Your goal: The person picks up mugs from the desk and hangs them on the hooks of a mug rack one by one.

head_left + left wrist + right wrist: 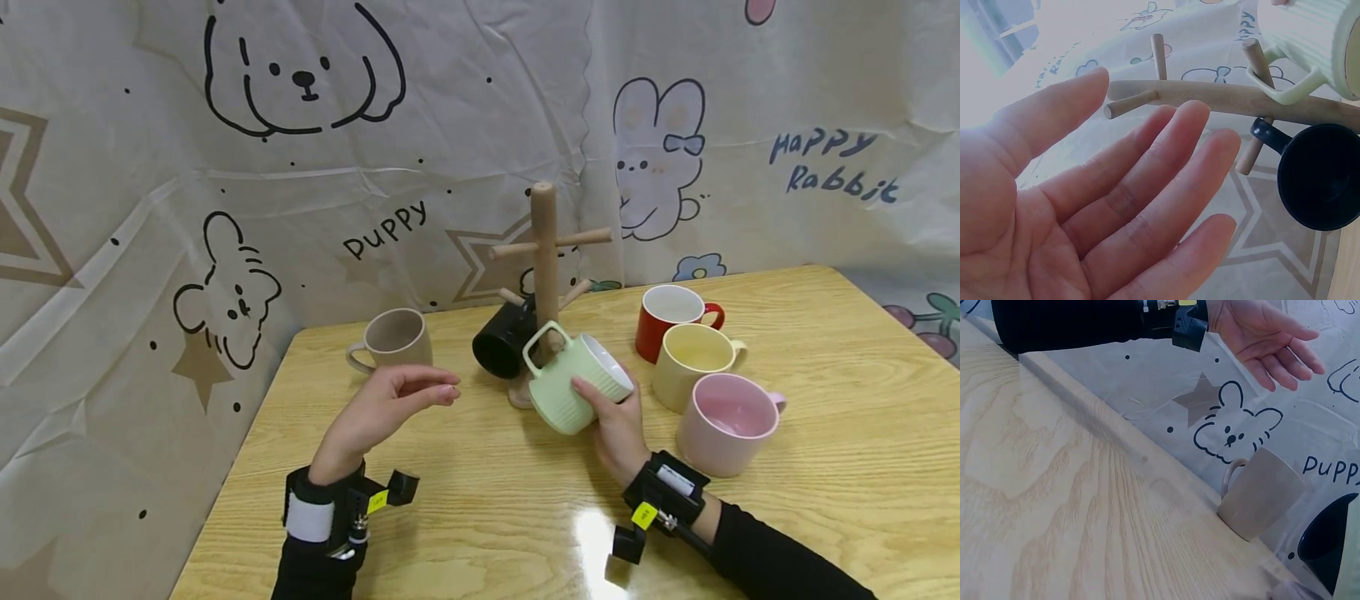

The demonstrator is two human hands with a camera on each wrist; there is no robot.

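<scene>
Wooden worktop (465, 533) carries a wooden mug tree (545, 250). Right hand (617, 421) grips a green mug (576, 382) by its body, handle at a lower peg; glazed, probably slippery and breakable. Left hand (382, 404) hovers open, empty.

mug tree (545, 250) stands far-centre on the table (480, 517); one mug (393, 339) left of it, three mugs (701, 367) right.

Left hand (382, 408) relaxed (palm up); right hand (617, 425) gripping.
</scene>
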